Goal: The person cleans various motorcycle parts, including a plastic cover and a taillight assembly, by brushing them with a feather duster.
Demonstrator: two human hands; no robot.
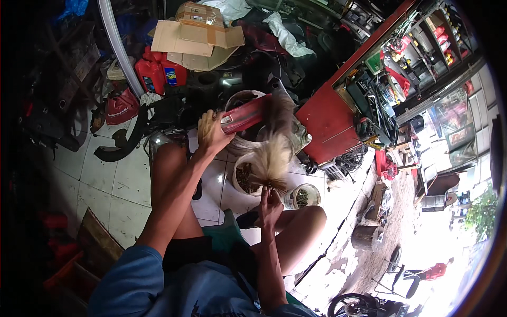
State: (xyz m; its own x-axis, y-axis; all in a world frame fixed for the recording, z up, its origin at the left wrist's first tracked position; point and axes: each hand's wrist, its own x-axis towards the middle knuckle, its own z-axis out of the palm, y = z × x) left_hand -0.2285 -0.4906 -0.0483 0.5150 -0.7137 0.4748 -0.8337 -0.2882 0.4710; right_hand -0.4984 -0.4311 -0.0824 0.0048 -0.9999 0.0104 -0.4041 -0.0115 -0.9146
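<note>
My left hand is closed round the near end of a glossy red panel, which looks like a motorcycle body part. Its far end runs into a dark part that is partly hidden by the feathers. In my right hand is the handle of a feather duster, pale and brown, its tip blurred and against or just in front of the panel's far end. Behind the panel stands a large whitish bucket. Below the duster are a tub of small parts and a smaller clear tub.
A red cabinet stands at right, tools heaped beside it. An opened cardboard box lies at the back near red plastic jugs. A curved black part rests on the tiled floor at left. A motorcycle wheel shows low right.
</note>
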